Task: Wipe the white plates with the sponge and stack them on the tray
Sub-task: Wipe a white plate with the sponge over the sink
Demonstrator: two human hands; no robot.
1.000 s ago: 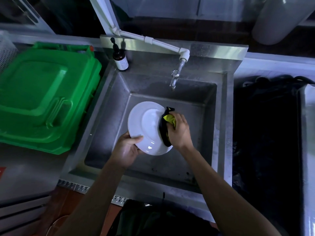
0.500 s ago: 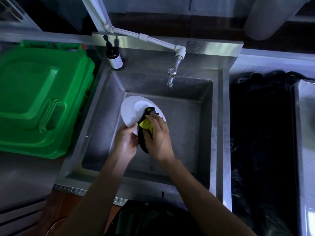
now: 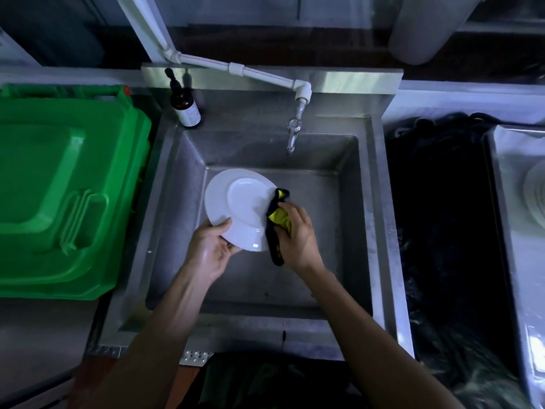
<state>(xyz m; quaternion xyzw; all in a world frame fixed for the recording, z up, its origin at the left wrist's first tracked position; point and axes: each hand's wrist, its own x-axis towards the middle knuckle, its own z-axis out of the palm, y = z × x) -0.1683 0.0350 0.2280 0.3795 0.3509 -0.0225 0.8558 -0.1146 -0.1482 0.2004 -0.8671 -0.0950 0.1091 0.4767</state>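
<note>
The plate [image 3: 236, 208] looks like glazed white ceramic, smooth and glossy, with a small bright highlight near its 6 o'clock rim. The sponge [image 3: 277, 222] has a soft, matt yellow face and a black, cloth-like edge. The sink [image 3: 348, 208] is brushed metal, dull grey and faintly streaked, its tap [image 3: 293, 134] shinier metal. At 9 o'clock, the green bin lid [image 3: 59, 187] is smooth moulded plastic with a slight sheen. The bottle [image 3: 185, 106] at 11 o'clock is dark brown, glassy, with a pale matt label.
</note>
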